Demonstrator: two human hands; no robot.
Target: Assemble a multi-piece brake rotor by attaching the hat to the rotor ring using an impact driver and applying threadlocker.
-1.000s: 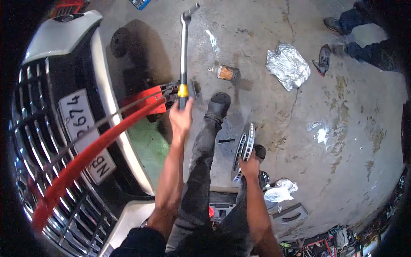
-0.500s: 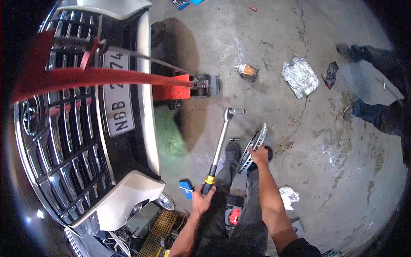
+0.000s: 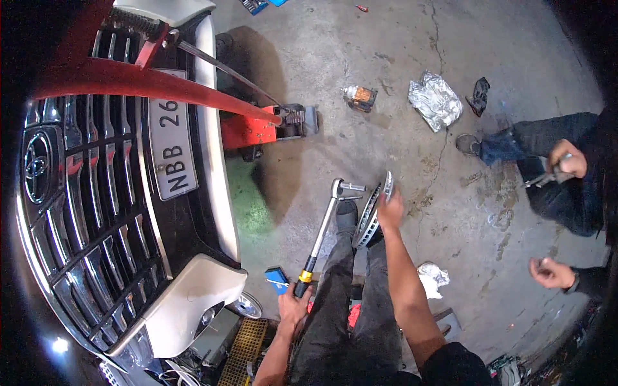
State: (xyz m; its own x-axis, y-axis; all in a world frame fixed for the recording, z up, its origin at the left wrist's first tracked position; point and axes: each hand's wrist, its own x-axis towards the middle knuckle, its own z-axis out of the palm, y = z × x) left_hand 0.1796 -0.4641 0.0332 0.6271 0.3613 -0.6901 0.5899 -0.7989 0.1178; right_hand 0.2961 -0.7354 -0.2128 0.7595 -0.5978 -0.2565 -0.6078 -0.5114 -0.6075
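My left hand [image 3: 295, 307] is closed round the black grip of a torque wrench [image 3: 322, 231], which has a yellow collar and a long silver shaft. The wrench points away from me, its ratchet head with a silver socket [image 3: 353, 186] turned to the right. My right hand [image 3: 390, 209], slightly blurred, grips the edge of a vented brake disc [image 3: 368, 222]. The disc is seen nearly edge-on above my shoes, its rim close to the socket. A short silver extension piece [image 3: 351, 197] lies below the wrench head.
A white car front [image 3: 212, 161] fills the left, with a red trolley jack [image 3: 248, 128] by it. On the floor are an orange-and-black box [image 3: 360, 98], crumpled foil [image 3: 436, 101] and a blue box [image 3: 277, 278]. At right, a co-worker's hand [image 3: 566, 161] holds a metal tool.
The wrench head has come nearer to the brake disc, and my right hand has slid up the disc. At right, the co-worker has stepped closer, with both hands now showing. My view has shifted slightly.
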